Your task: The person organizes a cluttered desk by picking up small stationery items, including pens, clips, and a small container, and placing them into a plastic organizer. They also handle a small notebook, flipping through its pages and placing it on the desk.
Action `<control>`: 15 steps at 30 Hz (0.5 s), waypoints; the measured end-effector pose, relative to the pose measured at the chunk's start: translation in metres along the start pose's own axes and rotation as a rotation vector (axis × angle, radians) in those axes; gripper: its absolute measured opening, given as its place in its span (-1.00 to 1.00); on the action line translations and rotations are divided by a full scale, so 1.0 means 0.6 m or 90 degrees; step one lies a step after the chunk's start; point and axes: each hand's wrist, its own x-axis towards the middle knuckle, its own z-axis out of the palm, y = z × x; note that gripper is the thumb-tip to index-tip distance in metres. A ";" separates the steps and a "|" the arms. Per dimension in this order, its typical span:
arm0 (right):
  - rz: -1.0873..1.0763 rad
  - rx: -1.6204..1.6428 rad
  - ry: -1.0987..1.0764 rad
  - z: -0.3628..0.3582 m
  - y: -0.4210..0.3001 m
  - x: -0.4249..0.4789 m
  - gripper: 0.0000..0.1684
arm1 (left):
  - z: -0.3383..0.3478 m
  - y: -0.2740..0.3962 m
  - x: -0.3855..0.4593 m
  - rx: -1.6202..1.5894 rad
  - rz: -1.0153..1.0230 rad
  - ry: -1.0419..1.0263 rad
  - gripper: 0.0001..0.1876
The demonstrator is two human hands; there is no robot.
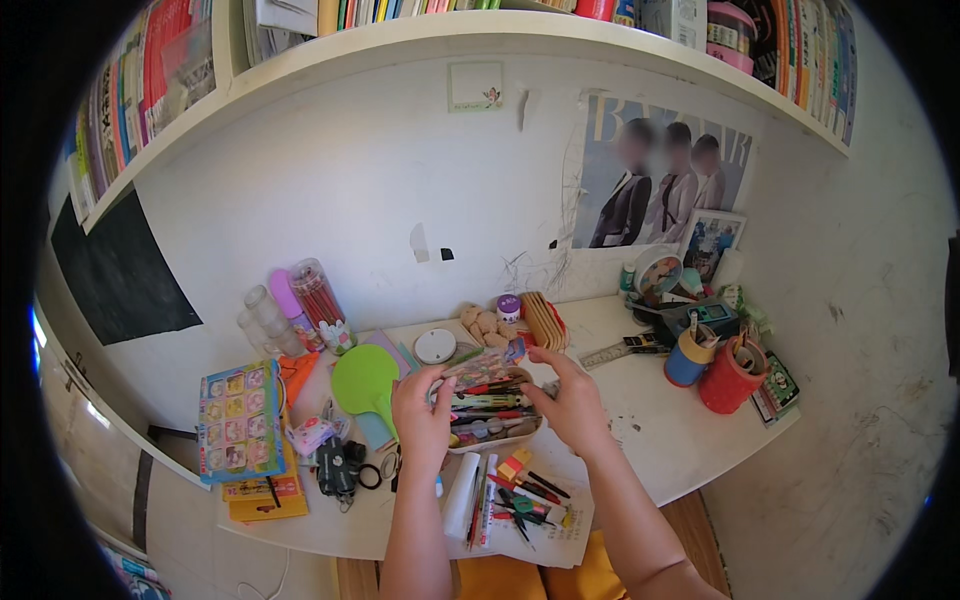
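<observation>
My left hand (424, 409) is at the left end of an oval container (496, 441) filled with pens and markers. Its thumb and fingers are on a clear patterned plastic pouch (480, 369) lying over the back of the container; how firmly they grip it cannot be told. My right hand (566, 397) is at the right end, thumb and forefinger apart, with nothing seen between them. Nearer to me, several pens (525, 499), a yellow-orange block-like item (514, 464) and a white tube (460, 496) lie on a written sheet of paper (574, 517).
Left stand a colourful box (240, 420), a green paddle-shaped item (365, 380) and a clear canister of pencils (318, 292). A plush toy (487, 325) sits behind the container. Blue (688, 361) and red (731, 382) pen holders stand right, below a bookshelf (525, 24).
</observation>
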 end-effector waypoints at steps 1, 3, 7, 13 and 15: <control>0.001 0.005 -0.004 0.009 0.001 0.008 -0.53 | 0.002 -0.001 0.004 0.042 0.050 -0.006 -0.85; -0.002 0.000 -0.021 0.026 0.009 0.019 -0.56 | 0.007 -0.004 0.007 0.091 0.096 -0.022 -0.85; -0.002 -0.035 -0.037 0.055 0.015 0.030 -0.69 | 0.016 -0.015 0.014 0.124 0.099 -0.039 -0.88; -0.011 -0.117 -0.025 0.080 0.029 0.037 -0.80 | 0.024 -0.043 0.018 0.183 0.110 -0.035 -0.89; -0.014 -0.137 -0.025 0.087 0.039 0.037 -0.81 | 0.026 -0.047 0.016 0.199 0.089 -0.050 -0.89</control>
